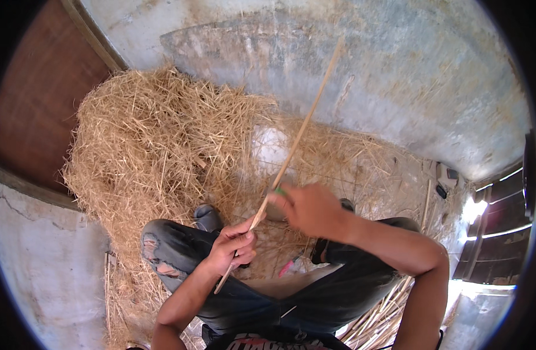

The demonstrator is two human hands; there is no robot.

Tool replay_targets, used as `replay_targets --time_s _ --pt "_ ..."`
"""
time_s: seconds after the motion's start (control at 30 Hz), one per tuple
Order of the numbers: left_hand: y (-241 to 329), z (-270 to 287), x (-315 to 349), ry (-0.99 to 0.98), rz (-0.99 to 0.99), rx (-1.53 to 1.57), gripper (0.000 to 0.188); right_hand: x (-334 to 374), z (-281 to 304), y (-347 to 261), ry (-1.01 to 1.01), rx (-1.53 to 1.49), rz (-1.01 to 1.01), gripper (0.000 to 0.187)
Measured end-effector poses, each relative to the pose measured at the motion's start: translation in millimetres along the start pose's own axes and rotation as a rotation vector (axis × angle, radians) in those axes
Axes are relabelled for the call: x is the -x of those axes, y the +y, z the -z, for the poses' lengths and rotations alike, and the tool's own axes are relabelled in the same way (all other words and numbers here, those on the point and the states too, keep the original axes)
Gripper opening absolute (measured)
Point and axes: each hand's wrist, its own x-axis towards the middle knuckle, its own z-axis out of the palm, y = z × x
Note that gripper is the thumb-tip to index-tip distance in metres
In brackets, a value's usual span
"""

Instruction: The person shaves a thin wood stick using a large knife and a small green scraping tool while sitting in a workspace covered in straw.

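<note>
The left hand [233, 245] is curled tight around the near end of a long, thin, pale tan stick [291, 149]. The stick slants up and away to the right, its far tip reaching high against the grey, stained concrete wall [396, 70]. A short stub pokes out below the fist, over the lap. The right hand [309, 207] is closed against the stick just above the left, blurred; it seems to pinch a small green object [278, 191] at the shaft, though what that object is cannot be made out.

Both hands sit above the person's knees in dark, torn jeans [174, 254], near the middle of the view. Beyond the knees a large heap of dry yellow straw [157, 146] fills the left and centre, banked against the wall and against a brown wooden door [40, 105] on the far left. A pale round patch [270, 146] shows in the straw behind the stick. To the near right, a bundle of similar pale sticks [379, 318] lies on the floor beside the right leg. The stick's upper length stands free of the straw, with bare wall behind it. On the right edge, dark slatted shutters [501, 233] let in bright light.
</note>
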Motion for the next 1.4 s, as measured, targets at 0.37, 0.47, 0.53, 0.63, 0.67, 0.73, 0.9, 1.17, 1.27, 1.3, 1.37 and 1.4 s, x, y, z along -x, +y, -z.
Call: replay_targets --time_s 0.37,0.47,0.53,0.63,0.67,0.73,0.9,1.17,1.27,1.3,1.37,1.4 --pt "-5 9 -7 0.022 -0.053 0.273 0.049 -19 -16 8 0.067 0.052 0.052 0.044" --pt "-2 2 -9 0.068 -0.062 0.276 0.049 -25 -16 15 0.088 0.087 0.099 0.042" --pt "-1 2 -9 0.067 -0.076 0.260 0.049 -27 -15 12 0.103 0.081 0.098 0.042" --pt "-2 5 -7 0.027 -0.099 0.254 0.050 -33 -12 11 0.140 0.099 0.060 0.042" --pt "-2 6 -6 0.007 -0.107 0.255 0.050 -37 -9 12 0.154 0.109 0.041 0.042" --pt "-1 6 -5 0.020 -0.098 0.254 0.050 -45 3 11 0.135 0.112 -0.020 0.043" --pt "-1 8 -3 0.031 -0.087 0.190 0.049 -34 -12 8 0.098 0.053 0.002 0.044" --pt "-3 1 -6 0.120 -0.075 0.127 0.047 -42 -1 30 0.106 0.072 -0.020 0.046" --pt "-7 9 -9 0.108 -0.100 0.115 0.047 -44 -19 35 0.137 0.103 -0.011 0.040" --pt "-6 8 -10 0.121 -0.106 0.129 0.046 -44 -20 33 0.138 0.107 0.003 0.040" --pt "-7 7 -12 0.114 -0.129 0.135 0.044 -42 -23 29 0.137 0.116 0.031 0.041" --pt "-6 8 -12 0.113 -0.148 0.136 0.044 -45 -21 26 0.132 0.146 0.048 0.041"
